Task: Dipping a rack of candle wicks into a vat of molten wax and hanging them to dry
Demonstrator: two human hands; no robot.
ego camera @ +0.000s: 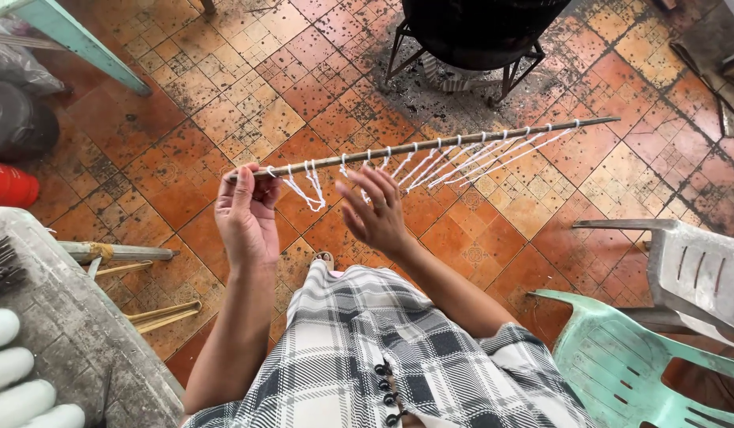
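While the left hand (pixel 246 212) pinches one end of a thin stick (pixel 430 144) in a closed grip, the right hand (pixel 376 212) hovers just below it with fingers spread and holding nothing. White string loops (pixel 307 189) hang along the stick, which slants up to the right above the tiled floor (pixel 185 158). Open floor lies beneath and ahead. A green plastic chair (pixel 621 357) and a grey chair (pixel 692 269) crowd the right edge, a grey bench (pixel 58 333) the lower left, and a black stand (pixel 470 40) sits well beyond the stick.
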